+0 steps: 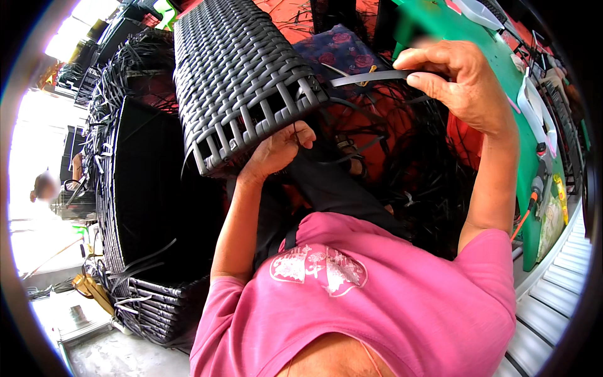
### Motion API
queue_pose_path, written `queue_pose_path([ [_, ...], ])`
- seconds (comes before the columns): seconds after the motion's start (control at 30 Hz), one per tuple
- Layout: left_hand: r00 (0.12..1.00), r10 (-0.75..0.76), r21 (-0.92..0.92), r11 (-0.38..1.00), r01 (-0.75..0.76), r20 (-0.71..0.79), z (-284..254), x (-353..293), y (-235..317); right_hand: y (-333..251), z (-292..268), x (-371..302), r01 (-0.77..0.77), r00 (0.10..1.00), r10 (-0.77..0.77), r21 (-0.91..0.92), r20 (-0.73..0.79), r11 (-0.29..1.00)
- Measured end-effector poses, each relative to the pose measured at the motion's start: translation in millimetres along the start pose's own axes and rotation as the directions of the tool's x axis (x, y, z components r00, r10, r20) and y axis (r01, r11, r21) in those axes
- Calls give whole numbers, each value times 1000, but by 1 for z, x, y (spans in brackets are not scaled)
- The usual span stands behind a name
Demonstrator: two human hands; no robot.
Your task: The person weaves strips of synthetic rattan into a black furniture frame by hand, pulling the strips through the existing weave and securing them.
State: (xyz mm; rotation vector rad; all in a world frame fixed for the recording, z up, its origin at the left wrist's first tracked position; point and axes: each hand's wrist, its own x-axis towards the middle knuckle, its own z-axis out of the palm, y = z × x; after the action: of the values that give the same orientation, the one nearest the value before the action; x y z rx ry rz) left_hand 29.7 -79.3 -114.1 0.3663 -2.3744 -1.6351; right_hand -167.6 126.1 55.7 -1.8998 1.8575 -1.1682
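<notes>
A dark woven basket-like piece (251, 75) of flat plastic strips is tilted up in front of me, its near edge an open row of bare ribs. My left hand (281, 149) lies against its underside by that edge, fingers curled; what they grip is hidden. Raised to the right, my right hand (455, 85) pinches a flat grey strip (370, 78) between thumb and fingers. From there the strip runs level toward the corner of the woven piece.
Stacked dark woven panels (119, 207) stand on my left. Loose black strips (427, 169) lie heaped over a red floor. A dark flowered cloth (339, 50) lies beyond the piece. On the right is a green table (496, 56) with a corded tool (537, 185) beside it.
</notes>
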Motion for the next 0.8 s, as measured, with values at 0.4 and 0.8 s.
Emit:
queue_pose_path([
  [0.4, 907, 320, 462, 784, -415, 272, 10, -61, 95, -23, 12, -23, 172, 979, -190, -187, -79, 967],
  [0.8, 941, 300, -193, 944, -269, 156, 10, 54, 156, -7, -3, -51, -162, 841, 29, -201, -540, 966],
])
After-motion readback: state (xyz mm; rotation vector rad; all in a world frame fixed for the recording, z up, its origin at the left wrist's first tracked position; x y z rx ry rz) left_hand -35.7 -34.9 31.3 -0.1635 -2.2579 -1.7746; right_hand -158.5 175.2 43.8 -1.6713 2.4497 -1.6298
